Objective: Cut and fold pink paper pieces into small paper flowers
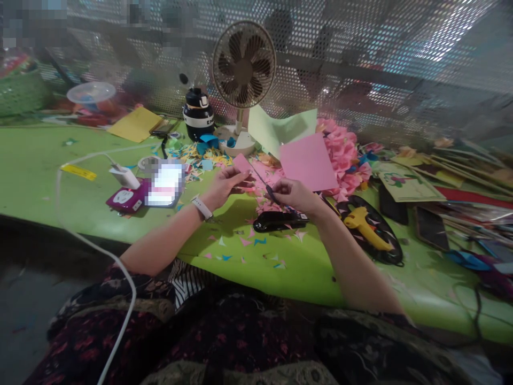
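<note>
nearest, a black stapler (pixel 276 221) lies by the right wrist, its white label too small to read, apparently parked within reach. just past it, the right hand (pixel 294 195) grips dark scissors (pixel 271 191), blades angled at a pink slip (pixel 241 162) that the left hand (pixel 226 188) pinches, seemingly to steady it. to the right, a yellow glue gun (pixel 366 227) rests on a black tray (pixel 396 254), likely sparing the green table (pixel 244 272). farther back, a black bottle (pixel 198 128) wears white-band lettering, not clearly legible; a fan (pixel 244 69) faces the hands, perhaps for air.
</note>
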Motion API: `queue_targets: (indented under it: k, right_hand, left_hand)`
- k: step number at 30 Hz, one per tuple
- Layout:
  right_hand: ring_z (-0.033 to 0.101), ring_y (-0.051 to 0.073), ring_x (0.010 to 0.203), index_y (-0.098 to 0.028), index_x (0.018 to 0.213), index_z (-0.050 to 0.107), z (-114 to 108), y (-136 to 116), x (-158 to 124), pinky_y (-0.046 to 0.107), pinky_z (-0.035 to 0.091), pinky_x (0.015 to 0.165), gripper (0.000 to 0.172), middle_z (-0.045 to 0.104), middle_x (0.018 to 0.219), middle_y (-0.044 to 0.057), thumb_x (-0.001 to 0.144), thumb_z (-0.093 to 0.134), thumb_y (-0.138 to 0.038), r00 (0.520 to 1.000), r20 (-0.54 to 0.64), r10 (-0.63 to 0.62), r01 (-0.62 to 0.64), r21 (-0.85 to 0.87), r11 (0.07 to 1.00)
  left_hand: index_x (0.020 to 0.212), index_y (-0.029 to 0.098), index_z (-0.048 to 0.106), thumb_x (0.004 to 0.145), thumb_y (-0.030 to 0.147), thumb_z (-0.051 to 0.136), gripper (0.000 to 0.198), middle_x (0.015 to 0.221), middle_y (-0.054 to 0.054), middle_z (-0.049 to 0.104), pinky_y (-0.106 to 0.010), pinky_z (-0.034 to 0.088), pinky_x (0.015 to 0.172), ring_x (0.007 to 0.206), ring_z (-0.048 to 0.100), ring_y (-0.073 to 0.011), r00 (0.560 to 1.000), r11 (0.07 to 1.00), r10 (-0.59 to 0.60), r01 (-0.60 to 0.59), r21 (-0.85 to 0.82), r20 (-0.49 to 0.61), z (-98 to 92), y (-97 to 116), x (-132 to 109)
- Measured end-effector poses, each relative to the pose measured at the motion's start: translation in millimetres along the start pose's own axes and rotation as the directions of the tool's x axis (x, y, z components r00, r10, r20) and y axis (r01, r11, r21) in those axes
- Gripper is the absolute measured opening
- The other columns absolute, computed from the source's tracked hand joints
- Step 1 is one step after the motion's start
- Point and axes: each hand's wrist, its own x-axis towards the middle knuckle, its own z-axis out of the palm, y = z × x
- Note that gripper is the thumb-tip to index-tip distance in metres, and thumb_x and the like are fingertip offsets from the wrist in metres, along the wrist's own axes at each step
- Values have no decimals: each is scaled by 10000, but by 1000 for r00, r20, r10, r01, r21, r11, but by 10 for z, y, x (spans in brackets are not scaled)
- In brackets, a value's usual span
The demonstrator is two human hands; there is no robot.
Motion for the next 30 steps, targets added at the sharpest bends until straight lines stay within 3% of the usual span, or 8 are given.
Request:
queue_targets:
  k: [5, 13, 30]
  right_hand:
    - [479, 109, 609, -180, 755, 584, 5, -90, -46, 276, 343, 541, 459, 570, 674, 0, 663, 812, -567, 1000, -21, 19, -19, -21, 1000]
    - [447, 119, 628, -191, 759, 574, 49, -156, -83, 291, 316, 556, 459, 530, 688, -4, 690, 799, -585, 998, 47, 39, -38, -23, 999]
    - [462, 121, 634, -178, 744, 580, 74, -151, -85, 284, 328, 583, 496, 552, 687, -9, 661, 785, -622, 1000, 23, -19, 21, -102, 995]
  left_hand:
    - [766, 142, 648, 810, 252, 763, 165, 792, -37, 749, -177, 475, 535, 627, 685, -91, 999, 999, 35, -34, 36, -17, 9, 20, -9]
    - [779, 156, 659, 818, 293, 760, 174, 813, -46, 751, -221, 534, 631, 702, 701, -117, 995, 997, 77, -77, 9, -62, 39, 22, -30]
    - [756, 130, 672, 733, 280, 834, 221, 741, -35, 728, -218, 530, 598, 596, 663, -93, 999, 998, 34, -34, -57, 4, 31, -17, -29]
